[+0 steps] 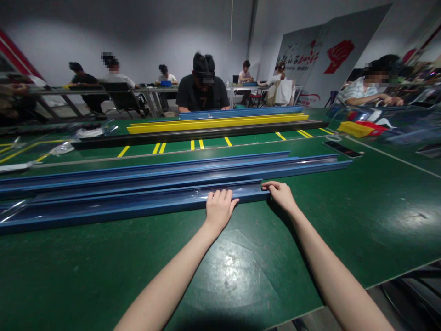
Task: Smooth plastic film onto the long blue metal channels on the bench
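A long blue channel (138,202) lies on the green table (241,276), nearest to me. Over its front edge, near the right end, rests my left hand (220,207), fingers bent into the channel and wrapped on its wall. My right hand (280,193) is at the channel's right end, with thumb and index finger pinched together there; whatever sits between these fingertips is too small to make out. Just behind, more blue channels (213,172) lie side by side, with shiny clear film inside.
Farther back lie a black strip (206,134), a yellow strip (220,122) and another blue strip (241,111). A phone (341,149) and a yellow tray (354,129) are at the right. A person (203,87) sits opposite, head bowed. Several others sit around.
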The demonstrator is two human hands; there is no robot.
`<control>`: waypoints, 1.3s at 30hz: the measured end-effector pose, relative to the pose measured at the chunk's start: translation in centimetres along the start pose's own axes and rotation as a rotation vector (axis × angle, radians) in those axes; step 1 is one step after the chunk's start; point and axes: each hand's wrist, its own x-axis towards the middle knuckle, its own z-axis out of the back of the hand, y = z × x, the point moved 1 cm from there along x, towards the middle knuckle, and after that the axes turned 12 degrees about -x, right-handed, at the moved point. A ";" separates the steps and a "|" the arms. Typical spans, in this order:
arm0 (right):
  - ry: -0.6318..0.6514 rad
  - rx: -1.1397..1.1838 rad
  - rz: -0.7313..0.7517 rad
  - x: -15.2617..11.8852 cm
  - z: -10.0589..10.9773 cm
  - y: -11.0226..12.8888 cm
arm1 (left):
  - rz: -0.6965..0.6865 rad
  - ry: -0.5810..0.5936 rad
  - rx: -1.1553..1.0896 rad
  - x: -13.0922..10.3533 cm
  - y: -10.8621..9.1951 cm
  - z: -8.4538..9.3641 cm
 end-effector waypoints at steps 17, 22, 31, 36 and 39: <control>0.019 0.144 -0.029 0.6 -1.2 -0.9 | 0.024 -0.026 -0.123 0.3 0.3 0.2; 0.032 0.146 -0.039 0.1 -0.7 -0.1 | 0.028 -0.003 -0.085 0.3 0.2 0.4; -0.205 -0.441 0.472 -2.8 -0.4 3.9 | 0.003 -0.023 -0.025 0.0 0.2 0.0; -0.118 -0.531 0.706 -4.0 -1.1 5.3 | -0.005 -0.015 -0.014 0.0 0.2 -0.1; -0.100 -0.532 0.727 -3.9 -1.2 5.2 | -0.012 -0.007 -0.016 0.1 0.3 -0.1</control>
